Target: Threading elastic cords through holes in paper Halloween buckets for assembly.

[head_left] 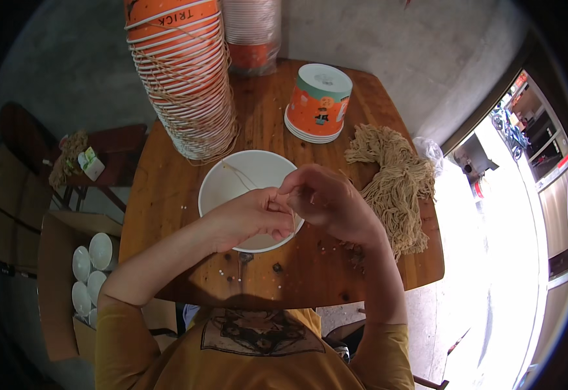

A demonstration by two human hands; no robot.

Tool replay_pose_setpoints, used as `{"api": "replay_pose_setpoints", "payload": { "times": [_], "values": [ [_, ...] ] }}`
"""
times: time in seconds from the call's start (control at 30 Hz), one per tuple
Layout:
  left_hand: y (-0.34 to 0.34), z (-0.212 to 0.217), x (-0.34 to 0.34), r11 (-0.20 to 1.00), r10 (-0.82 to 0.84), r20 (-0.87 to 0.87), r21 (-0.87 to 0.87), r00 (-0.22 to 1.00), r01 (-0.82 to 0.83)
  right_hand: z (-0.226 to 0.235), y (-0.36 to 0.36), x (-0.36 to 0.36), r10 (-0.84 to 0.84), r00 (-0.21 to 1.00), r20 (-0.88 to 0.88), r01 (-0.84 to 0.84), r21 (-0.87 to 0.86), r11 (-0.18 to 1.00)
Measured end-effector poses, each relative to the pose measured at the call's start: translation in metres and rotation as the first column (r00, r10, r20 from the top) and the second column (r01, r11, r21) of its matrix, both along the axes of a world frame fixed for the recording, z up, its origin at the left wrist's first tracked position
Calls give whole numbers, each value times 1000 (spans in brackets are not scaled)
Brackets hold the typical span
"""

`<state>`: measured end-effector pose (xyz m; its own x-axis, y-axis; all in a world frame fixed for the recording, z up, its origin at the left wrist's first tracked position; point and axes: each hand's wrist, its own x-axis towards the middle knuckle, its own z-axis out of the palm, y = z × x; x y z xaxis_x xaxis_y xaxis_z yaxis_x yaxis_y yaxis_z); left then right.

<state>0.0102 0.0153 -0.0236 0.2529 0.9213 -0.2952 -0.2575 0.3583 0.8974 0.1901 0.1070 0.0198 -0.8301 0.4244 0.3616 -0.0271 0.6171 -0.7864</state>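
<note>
A white paper bucket (pixel 247 168) stands open side up on the wooden table in front of me. Both hands meet over its right side. My left hand (pixel 252 218) is closed, with the fingers pinched on a thin tan cord (pixel 237 173) that runs across the bucket's inside. My right hand (pixel 332 203) is curled against the left fingertips, its thumb and forefinger pinched together at the cord. The fingers hide most of the cord where they meet. Right of my right hand lies a bundle of tan cords (pixel 397 188).
A tall stack of orange buckets (pixel 186 91) with hanging cords rises at the far left of the table (pixel 167 260). Several upside-down orange buckets (pixel 316 104) stand at the back. Behind is a plastic-wrapped stack (pixel 252 32). A cardboard box (pixel 56 286) of white buckets sits lower left.
</note>
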Motion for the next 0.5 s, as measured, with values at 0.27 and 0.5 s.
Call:
{"api": "replay_pose_setpoints", "payload": {
  "times": [0.27,0.5],
  "values": [
    [-1,9,6,992,-111,-146,48,983,119,-7,2,2,13,1000,27,-13,-10,1000],
    [-5,9,15,992,73,-138,109,988,-58,-13,4,7,-61,991,-123,76,117,990]
  ]
}}
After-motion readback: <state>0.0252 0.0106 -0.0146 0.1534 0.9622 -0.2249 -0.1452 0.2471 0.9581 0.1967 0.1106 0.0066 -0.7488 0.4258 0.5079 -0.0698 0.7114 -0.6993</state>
